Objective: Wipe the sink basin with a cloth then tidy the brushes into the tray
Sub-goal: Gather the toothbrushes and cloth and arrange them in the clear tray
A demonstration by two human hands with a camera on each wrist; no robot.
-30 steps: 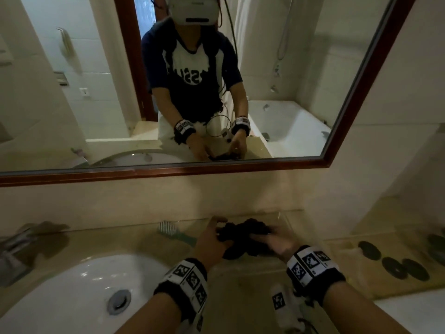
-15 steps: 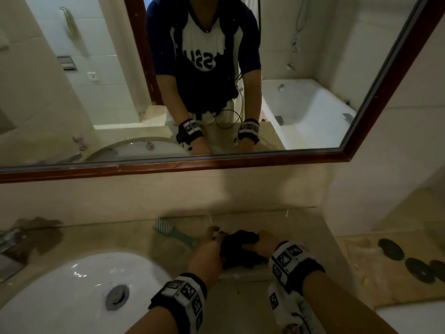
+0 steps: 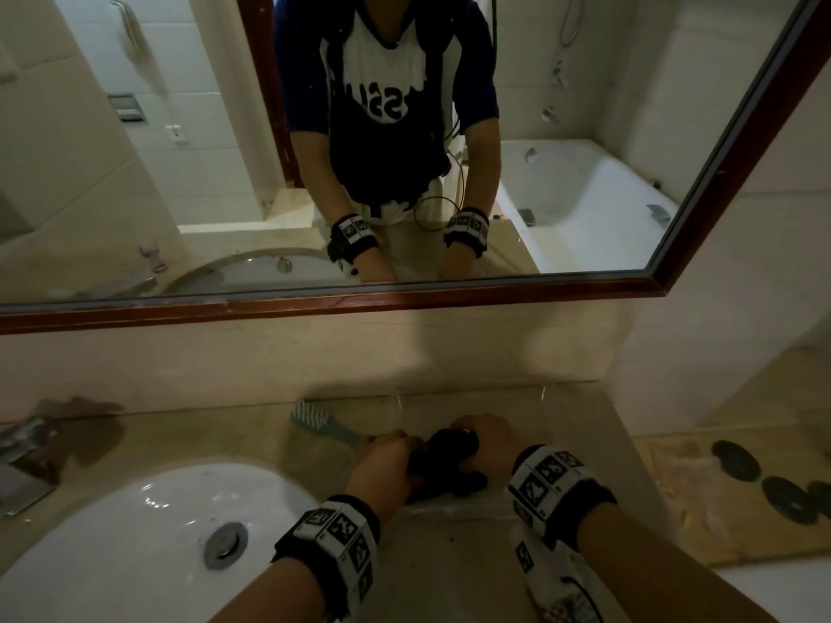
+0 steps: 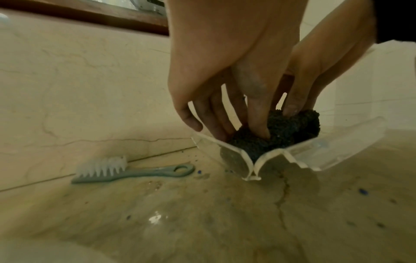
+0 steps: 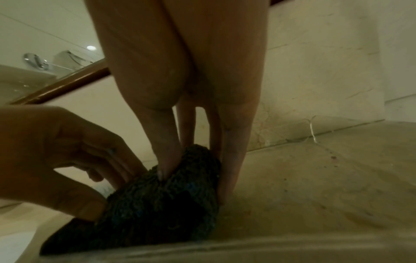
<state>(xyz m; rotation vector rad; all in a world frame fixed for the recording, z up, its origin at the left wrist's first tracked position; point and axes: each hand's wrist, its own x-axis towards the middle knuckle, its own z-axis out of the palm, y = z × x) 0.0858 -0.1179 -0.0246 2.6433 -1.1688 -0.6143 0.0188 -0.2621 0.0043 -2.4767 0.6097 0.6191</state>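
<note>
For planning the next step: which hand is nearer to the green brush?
Left. The left hand is just beside the green brush handle; the right hand is farther away, beyond the dark cloth.

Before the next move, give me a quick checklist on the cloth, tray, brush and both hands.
1. Cloth inside the clear tray: ok, bunched in it, part standing above the rim.
2. Left hand on the cloth: ok, fingers pressing into it.
3. Right hand on the cloth: ok, fingertips dug into it.
4. Brush in the tray: not ok, it lies on the counter left of the tray.
5. Hand free for the brush: not ok, both are busy.
6. Sink wiped clean: cannot tell.
</note>
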